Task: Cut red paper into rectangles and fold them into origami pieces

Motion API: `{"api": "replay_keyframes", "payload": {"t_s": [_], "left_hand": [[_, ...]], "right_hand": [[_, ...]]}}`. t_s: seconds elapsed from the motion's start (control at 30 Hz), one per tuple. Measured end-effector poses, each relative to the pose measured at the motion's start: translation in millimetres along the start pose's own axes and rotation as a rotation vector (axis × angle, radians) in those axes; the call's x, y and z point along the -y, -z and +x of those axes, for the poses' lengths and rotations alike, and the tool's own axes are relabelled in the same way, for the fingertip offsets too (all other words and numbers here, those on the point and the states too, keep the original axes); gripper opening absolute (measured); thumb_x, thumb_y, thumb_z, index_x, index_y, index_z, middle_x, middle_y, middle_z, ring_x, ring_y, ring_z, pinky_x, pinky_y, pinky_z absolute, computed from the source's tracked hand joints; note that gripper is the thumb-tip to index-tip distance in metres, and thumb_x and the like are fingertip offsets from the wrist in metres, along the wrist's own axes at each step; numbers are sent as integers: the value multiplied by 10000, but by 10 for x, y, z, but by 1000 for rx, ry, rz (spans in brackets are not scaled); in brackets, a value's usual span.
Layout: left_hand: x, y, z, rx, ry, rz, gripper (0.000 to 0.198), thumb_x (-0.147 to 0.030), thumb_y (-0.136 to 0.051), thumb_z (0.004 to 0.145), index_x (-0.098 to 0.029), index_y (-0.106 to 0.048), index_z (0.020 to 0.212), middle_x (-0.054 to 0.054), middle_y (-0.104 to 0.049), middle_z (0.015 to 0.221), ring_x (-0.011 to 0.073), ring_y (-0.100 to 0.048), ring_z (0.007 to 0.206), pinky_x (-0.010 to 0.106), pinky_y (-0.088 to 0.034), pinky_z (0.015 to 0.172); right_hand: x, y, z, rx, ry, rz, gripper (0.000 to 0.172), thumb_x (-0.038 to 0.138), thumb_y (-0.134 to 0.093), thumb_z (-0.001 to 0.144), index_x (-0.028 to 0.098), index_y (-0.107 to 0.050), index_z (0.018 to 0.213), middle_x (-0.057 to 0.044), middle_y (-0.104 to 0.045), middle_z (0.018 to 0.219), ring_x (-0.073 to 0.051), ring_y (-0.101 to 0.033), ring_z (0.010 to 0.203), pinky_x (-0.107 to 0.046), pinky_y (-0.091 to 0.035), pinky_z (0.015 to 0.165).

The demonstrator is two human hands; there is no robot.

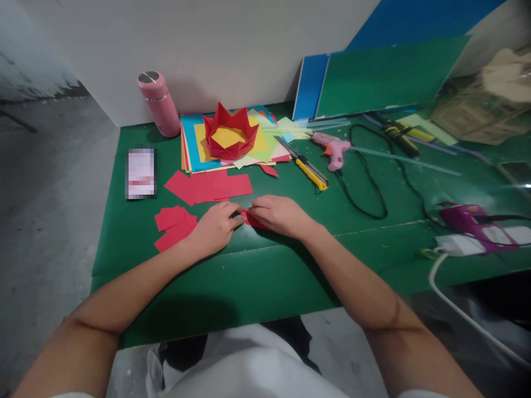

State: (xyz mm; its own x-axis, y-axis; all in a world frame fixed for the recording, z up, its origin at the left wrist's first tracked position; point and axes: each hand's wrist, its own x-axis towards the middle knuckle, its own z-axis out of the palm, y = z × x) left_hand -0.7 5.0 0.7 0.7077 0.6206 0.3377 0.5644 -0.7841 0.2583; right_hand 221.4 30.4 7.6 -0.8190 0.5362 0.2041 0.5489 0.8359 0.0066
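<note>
My left hand [219, 224] and my right hand [282, 215] meet over a small piece of red paper [258, 222] on the green table. My left fingers pinch its left end. The right hand's fingers are closed over its middle and right part, so much of the paper is hidden. Beside my left hand lie several small red paper pieces [172, 224]. Larger red paper pieces [218, 187] lie just beyond it. Farther back, a red folded-paper crown shape [230, 146] sits on a stack of coloured paper [191, 145].
A pink bottle [161, 108] and a blurred-out box-like item [141, 174] stand at left. To the right are a utility knife [309, 171], a pink glue gun [334, 149] with a looping black cord, and a power strip [460, 243]. Green and blue boards [381, 80] lean behind.
</note>
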Motion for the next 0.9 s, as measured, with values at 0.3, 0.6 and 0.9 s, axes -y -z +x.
{"api": "replay_keyframes", "payload": {"t_s": [0.3, 0.6, 0.9], "left_hand": [[-3, -30, -12, -7, -19, -15, 307, -107, -388, 936, -145, -685, 1001, 128, -635, 1096, 221, -579, 972, 419, -510, 854], [9, -36, -18, -32, -25, -39, 291, -92, -414, 925, -138, -687, 1018, 139, -651, 1091, 228, -603, 991, 432, -516, 865], [-18, -59, -23, -68, -17, -20, 285, -100, -418, 934, -134, -696, 982, 129, -653, 1067, 218, -602, 972, 413, -519, 864]], "right_hand": [[-15, 4, -6, 4, 19, -23, 252, 211, -455, 974, 153, -690, 904, -65, -668, 861, -160, -525, 746, -286, -333, 613], [-15, 26, -6, -13, 27, -1, 219, 206, -488, 960, 147, -696, 925, -66, -678, 868, -164, -547, 760, -276, -343, 618], [-22, -14, -17, -26, 23, -10, 290, 245, -441, 986, 152, -691, 873, -65, -667, 837, -146, -521, 710, -277, -319, 600]]}}
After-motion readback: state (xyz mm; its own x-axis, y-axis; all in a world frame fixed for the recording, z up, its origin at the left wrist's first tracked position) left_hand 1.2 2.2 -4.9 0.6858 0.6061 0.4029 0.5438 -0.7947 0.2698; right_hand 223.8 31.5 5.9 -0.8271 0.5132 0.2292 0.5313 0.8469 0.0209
